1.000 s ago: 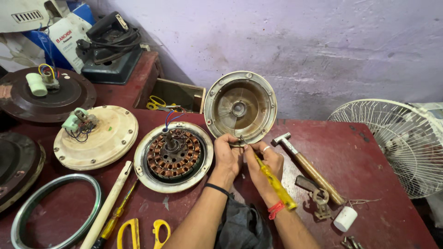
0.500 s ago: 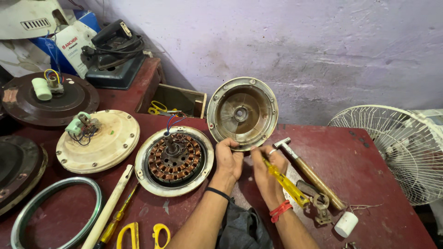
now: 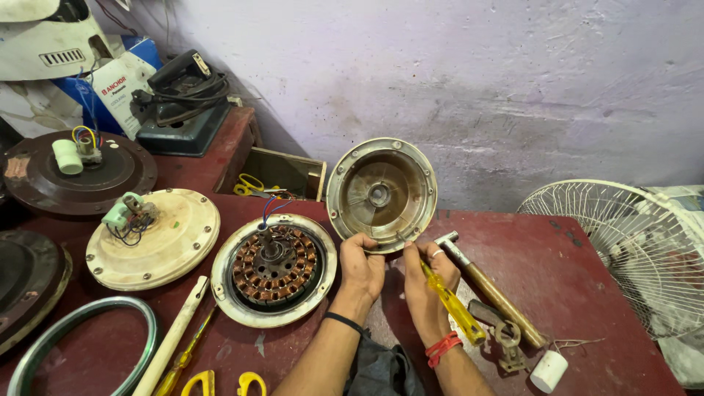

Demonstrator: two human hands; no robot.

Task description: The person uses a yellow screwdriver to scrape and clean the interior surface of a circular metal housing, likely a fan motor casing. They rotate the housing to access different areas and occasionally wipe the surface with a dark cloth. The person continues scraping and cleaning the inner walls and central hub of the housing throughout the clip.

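Head view looks down on a dark red table (image 3: 579,257) full of fan parts. A round metal cover (image 3: 381,194) stands up on its edge, tilted back toward the purple wall, with its hollow side facing the person. It sits just past both hands, right in front of them. The left hand (image 3: 361,268) is closed on the bottom rim of the cover and holds it up. The right hand (image 3: 425,282) is wrapped around a yellow screwdriver (image 3: 451,304). The screwdriver lies slanted: its handle points down and to the right, toward the wrist, and its tip points up and left, at the lower rim of the cover. The tip itself is hidden behind the fingers, so I cannot tell if it touches the metal. The two hands are close together, side by side, and both are about the same way from the cover. Left of the left hand lies a motor with copper coils (image 3: 273,268), flat on the table. Right of the right hand lies a hammer (image 3: 488,290), slanted like the screwdriver.
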